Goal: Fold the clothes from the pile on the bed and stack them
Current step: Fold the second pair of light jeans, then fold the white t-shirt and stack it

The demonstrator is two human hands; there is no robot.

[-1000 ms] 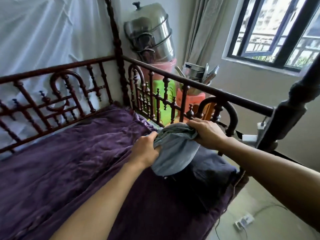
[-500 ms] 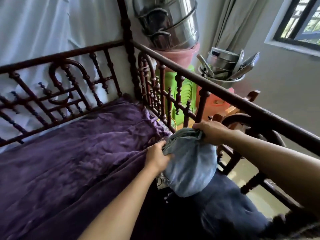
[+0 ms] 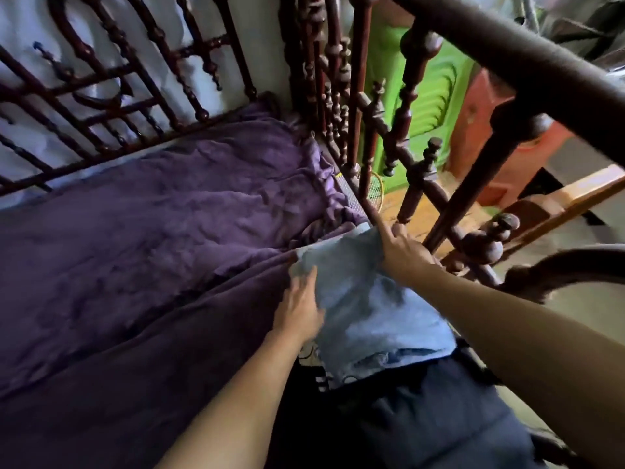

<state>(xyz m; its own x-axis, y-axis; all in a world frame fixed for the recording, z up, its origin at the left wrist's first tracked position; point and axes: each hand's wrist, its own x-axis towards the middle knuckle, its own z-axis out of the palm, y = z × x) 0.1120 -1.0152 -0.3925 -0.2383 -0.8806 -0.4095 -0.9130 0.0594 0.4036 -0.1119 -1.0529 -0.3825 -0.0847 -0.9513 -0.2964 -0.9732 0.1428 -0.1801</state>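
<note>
Garment [image 3: 368, 306] in question is the light-blue one, lying on top of the dark clothes [image 3: 422, 411] at the bed's right side, close by the wooden rail [image 3: 382, 137]. Left hand [image 3: 299, 308] rests flat, fingers straight, against its left edge. The right hand [image 3: 404, 253] looks to be pinching the far corner. Tip imo: hold that corner taut, smooth outward with the flat palm, and square the edges on the purple sheet [image 3: 162, 231] before folding.

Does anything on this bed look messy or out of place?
Nothing is spilled or damaged. The purple sheet is rumpled and bunched at the corner by the wooden railing, and the light blue garment lies at a slant over a dark garment.
</note>
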